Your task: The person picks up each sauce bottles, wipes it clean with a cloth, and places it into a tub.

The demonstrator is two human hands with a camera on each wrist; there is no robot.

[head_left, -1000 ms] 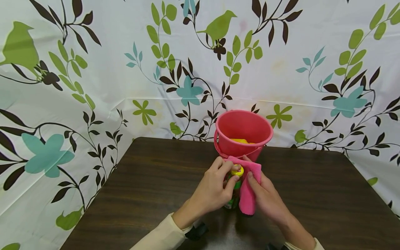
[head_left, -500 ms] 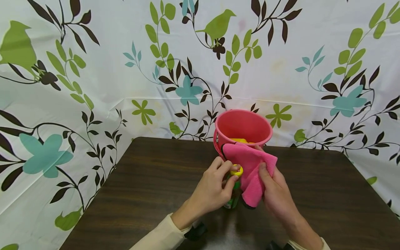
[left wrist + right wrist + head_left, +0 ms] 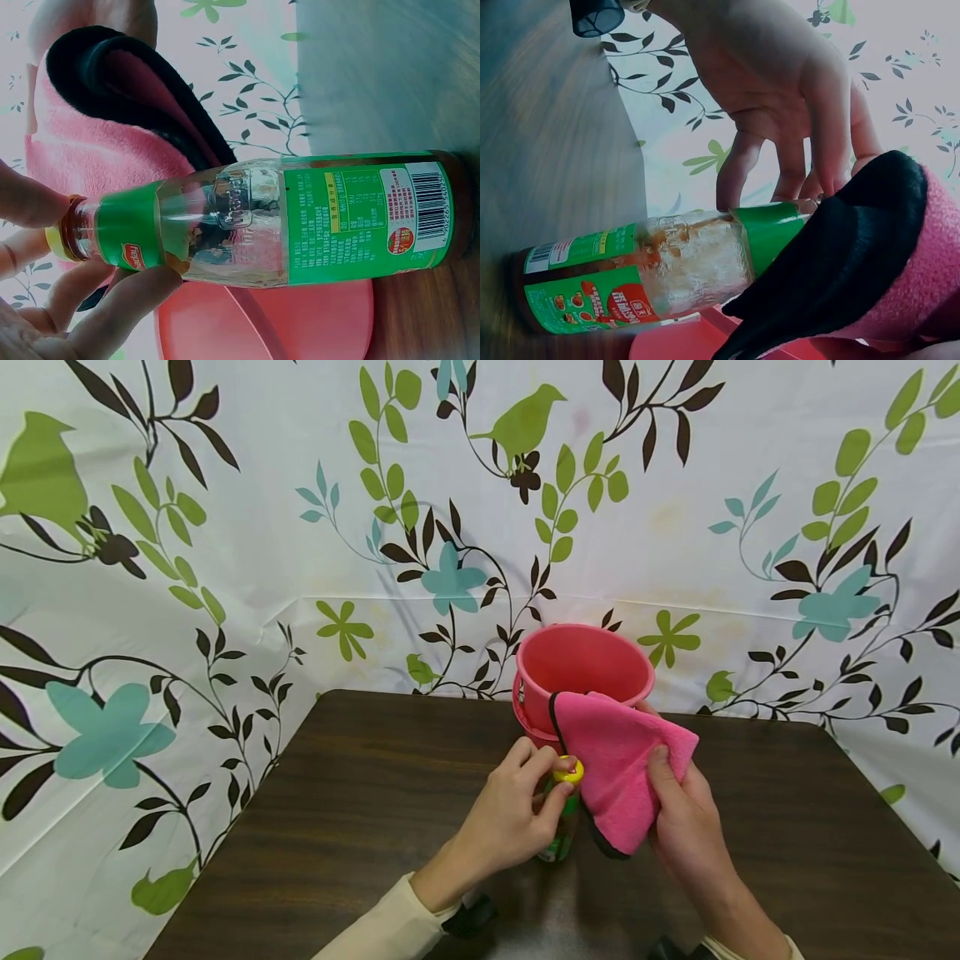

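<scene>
A glass sauce bottle (image 3: 566,831) with a green label and yellow cap stands upright in front of the bucket. In the left wrist view the bottle (image 3: 352,217) is mostly clear glass, with reddish residue inside. My left hand (image 3: 498,814) grips its neck just under the cap, thumb and fingers on opposite sides. Close on the right, my right hand (image 3: 686,818) holds a pink cloth (image 3: 618,760) with a black edge, thumb on the near face and most fingers hidden behind. The cloth (image 3: 900,277) overlaps the bottle's neck in the right wrist view.
Just behind the hands, a pink bucket (image 3: 585,660) stands at the back of the dark wooden table (image 3: 375,777); the cloth covers part of its front. A white curtain (image 3: 262,527) printed with leaves and birds hangs behind the table.
My right hand has moved right and drawn the cloth away from the bottle, and the cloth has spread wider. It now hides the yellow thing in the bucket. My left hand stays on the bottle.
</scene>
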